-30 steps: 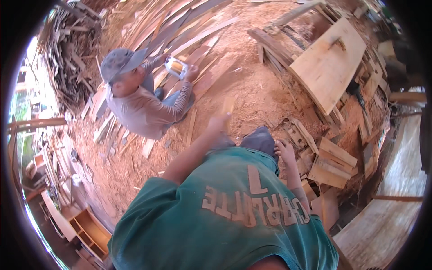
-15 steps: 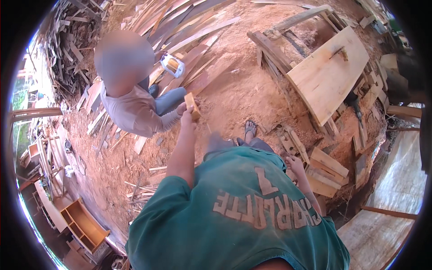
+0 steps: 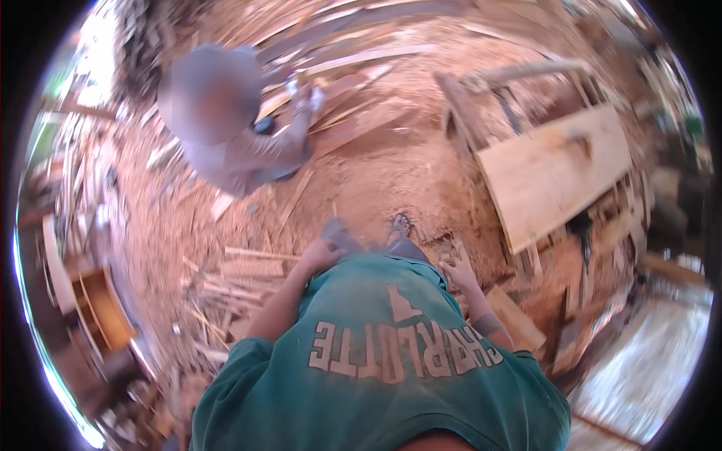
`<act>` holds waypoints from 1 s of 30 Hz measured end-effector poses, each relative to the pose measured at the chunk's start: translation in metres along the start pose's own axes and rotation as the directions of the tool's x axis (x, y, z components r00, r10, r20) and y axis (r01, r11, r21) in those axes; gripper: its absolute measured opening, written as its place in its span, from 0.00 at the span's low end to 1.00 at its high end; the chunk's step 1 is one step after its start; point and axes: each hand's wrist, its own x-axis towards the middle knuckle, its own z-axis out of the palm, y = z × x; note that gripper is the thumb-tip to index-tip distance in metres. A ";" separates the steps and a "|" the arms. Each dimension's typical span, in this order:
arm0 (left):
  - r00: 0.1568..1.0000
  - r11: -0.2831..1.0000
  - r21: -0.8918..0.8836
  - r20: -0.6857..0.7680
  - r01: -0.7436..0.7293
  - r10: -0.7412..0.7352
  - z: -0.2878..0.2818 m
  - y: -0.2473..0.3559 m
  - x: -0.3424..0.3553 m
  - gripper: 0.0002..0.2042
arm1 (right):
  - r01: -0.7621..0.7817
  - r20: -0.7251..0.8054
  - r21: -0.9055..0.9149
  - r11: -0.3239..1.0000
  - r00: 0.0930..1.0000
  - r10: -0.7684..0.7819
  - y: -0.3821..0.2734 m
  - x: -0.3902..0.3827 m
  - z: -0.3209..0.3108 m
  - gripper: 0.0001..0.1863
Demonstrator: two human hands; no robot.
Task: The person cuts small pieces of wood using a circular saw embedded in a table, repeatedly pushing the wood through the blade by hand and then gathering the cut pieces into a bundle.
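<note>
I see both hands empty: left hand loosely curled at the thigh, right hand spread, nearest the pale stacked wood offcuts just beyond it on the sawdust floor.

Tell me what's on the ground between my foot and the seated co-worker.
In the head view, the ground between your foot and the seated co-worker is sawdust-covered dirt with a few thin wood strips.

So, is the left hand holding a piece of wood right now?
No: the left hand rests empty against the person's waist, by the green shirt.
</note>
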 end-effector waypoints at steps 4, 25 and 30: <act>0.983 0.948 -0.280 -0.061 0.152 -0.175 -0.022 -0.016 -0.083 0.23 | -0.134 0.431 -0.053 0.990 0.891 0.144 -0.127 0.039 0.021 0.30; 0.805 0.467 -0.685 -0.582 -0.559 0.111 -0.202 -0.228 -0.376 0.08 | 0.746 0.856 -0.402 0.532 0.512 -0.071 -0.539 0.049 0.342 0.22; 0.082 -0.088 -0.168 -0.796 -0.982 0.599 -0.317 -0.215 -0.473 0.08 | 0.905 0.915 -0.351 0.240 0.386 -0.118 -0.570 0.053 0.428 0.24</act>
